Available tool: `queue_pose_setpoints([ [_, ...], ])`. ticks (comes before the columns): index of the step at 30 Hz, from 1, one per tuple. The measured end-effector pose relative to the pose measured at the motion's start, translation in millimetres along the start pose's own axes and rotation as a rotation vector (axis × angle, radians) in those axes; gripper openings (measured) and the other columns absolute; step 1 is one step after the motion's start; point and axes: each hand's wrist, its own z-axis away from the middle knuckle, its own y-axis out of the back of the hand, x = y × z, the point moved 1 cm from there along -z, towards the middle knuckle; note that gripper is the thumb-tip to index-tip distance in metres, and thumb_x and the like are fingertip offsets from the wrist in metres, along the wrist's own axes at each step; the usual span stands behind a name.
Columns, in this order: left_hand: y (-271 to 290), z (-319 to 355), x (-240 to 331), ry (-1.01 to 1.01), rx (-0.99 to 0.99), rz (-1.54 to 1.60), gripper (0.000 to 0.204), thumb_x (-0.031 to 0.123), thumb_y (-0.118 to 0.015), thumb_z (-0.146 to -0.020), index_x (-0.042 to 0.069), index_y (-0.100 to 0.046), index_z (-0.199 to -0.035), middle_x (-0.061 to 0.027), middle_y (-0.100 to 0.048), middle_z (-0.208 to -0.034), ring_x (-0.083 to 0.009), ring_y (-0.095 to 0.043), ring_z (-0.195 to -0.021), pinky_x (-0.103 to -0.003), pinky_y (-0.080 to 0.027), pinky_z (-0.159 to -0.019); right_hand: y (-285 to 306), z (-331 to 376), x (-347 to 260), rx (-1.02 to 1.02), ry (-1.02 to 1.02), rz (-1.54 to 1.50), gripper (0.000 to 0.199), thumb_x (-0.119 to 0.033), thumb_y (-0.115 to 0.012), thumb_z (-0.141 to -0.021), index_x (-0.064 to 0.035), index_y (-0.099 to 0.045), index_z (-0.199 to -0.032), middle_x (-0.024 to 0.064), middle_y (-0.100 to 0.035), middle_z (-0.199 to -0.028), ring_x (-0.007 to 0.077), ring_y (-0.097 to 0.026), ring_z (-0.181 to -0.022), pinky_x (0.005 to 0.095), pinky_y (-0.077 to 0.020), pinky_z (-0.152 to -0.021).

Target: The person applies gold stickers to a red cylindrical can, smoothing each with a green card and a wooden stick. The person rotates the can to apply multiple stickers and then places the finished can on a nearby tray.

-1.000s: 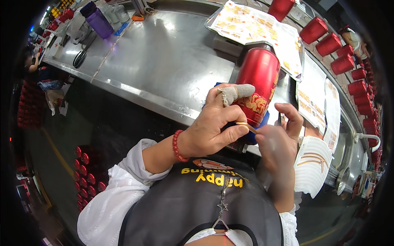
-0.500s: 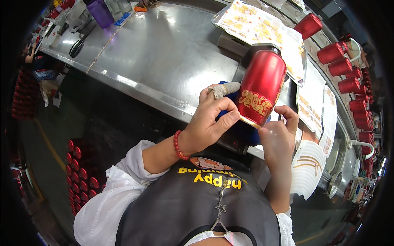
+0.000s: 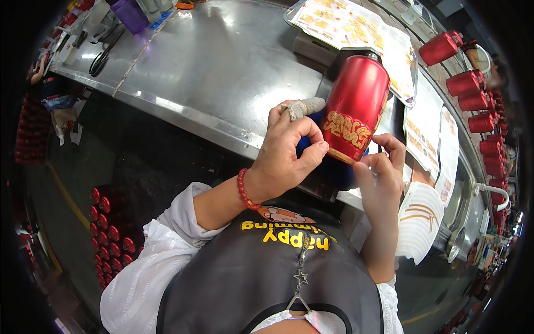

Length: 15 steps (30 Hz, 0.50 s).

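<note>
A shiny red canister [image 3: 359,92] with a gold dragon pattern sits tilted on a dark holder [image 3: 345,54], its near end toward me. Along that end runs a thin gold edge [image 3: 340,156]. My left hand [image 3: 289,142] has thumb and finger pinched together at the left end of this edge; what lies between them is too small to make out. A knitted finger cover [image 3: 306,106] on its index finger rests beside the canister's left side. At the right end of the edge is my right hand [image 3: 382,172], its fingers curled and its thumb by the rim, their grip partly hidden.
A steel table [image 3: 222,67] stretches left, with scissors [image 3: 101,60] and a purple cup [image 3: 129,15]. Decal sheets [image 3: 339,25] lie beyond the canister. More red canisters [image 3: 466,82] line the right side. Stacked red canisters [image 3: 111,234] stand low on the left.
Fingers of my right hand have curled in closer at the rim. My left hand keeps its pinch, shifted slightly. The canisters along the right have moved nearer and rightward.
</note>
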Motion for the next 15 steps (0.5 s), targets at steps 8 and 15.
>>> queue_pose_setpoints([
  [8, -1.7, -2.4, 2.7, -0.08, 0.038, -0.118, 0.014, 0.013, -0.072, -0.082, 0.007, -0.06, -0.086, -0.0206, -0.062, -0.118, -0.0418, -0.043, -0.124, -0.05, -0.031, -0.11, -1.0, 0.5, 3.4, 0.003, -0.072, -0.047, 0.021, -0.016, -0.075, -0.089, 0.001, -0.064, -0.082, 0.0212, -0.057, -0.115, 0.033, -0.055, -0.112, 0.0411, -0.0451, -0.091],
  [15, -3.4, -2.8, 4.2, -0.104, 0.04, -0.16, 0.013, 0.01, -0.072, -0.08, 0.007, -0.06, -0.084, -0.0199, -0.062, -0.116, -0.0412, -0.043, -0.124, -0.049, -0.032, -0.11, -1.4, 2.4, 8.0, 0.011, -0.067, -0.051, 0.022, -0.016, -0.076, -0.087, 0.001, -0.064, -0.082, 0.0213, -0.058, -0.114, 0.0327, -0.055, -0.111, 0.0402, -0.0457, -0.09],
])
